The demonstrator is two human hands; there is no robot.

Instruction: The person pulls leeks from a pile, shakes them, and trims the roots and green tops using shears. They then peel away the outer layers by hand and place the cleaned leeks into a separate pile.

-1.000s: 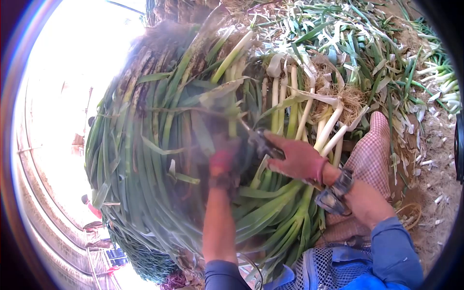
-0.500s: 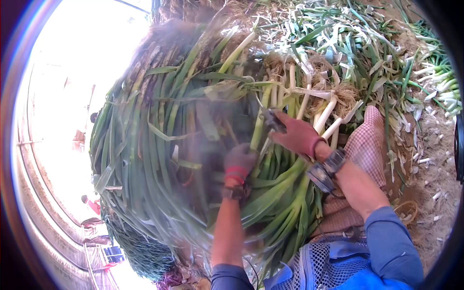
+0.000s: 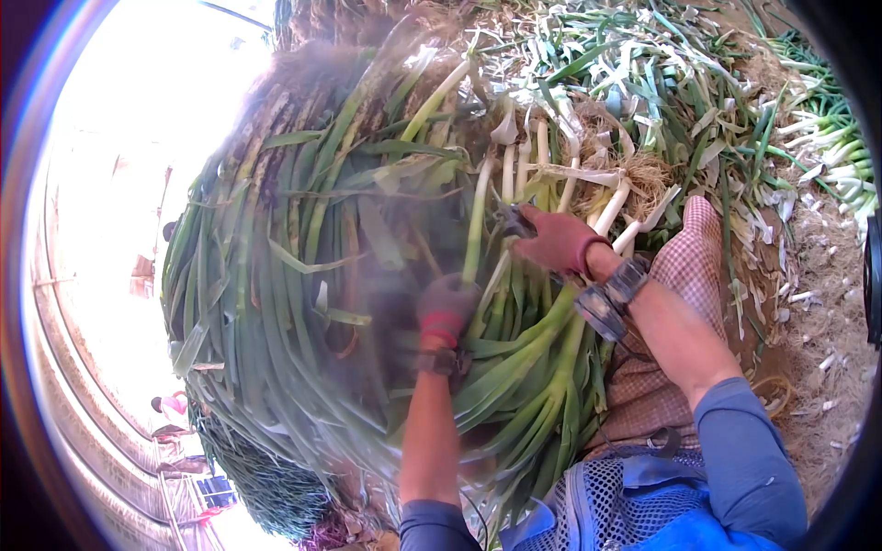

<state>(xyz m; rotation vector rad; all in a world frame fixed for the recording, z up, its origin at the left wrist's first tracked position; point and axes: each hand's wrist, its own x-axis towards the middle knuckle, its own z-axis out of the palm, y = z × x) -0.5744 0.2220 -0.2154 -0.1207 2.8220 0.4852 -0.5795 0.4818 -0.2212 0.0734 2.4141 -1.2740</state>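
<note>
Long green onions (image 3: pixel 294 275) with green leaves lie in a large heap before me. My left hand (image 3: pixel 447 301), in a dark and red glove, is closed round the leaves of one green onion (image 3: pixel 478 216), whose pale stem points up and away. To its right my right hand (image 3: pixel 554 241), in a red glove, is closed on a small dark tool that is partly hidden by the fingers. Several white stems with roots (image 3: pixel 611 207) lie just beyond and right of my right hand.
Stripped leaves (image 3: pixel 634 73) are piled at the back right. Cleaned green onions (image 3: pixel 850 174) lie at the far right edge. A checked cloth (image 3: pixel 680 303) covers my leg. Another person (image 3: pixel 172 404) is far off at the left.
The onion stem beside my hands now shows pale and white where green leaf was before. The tool in my right hand no longer points its thin tip upward. Both hands have shifted slightly.
</note>
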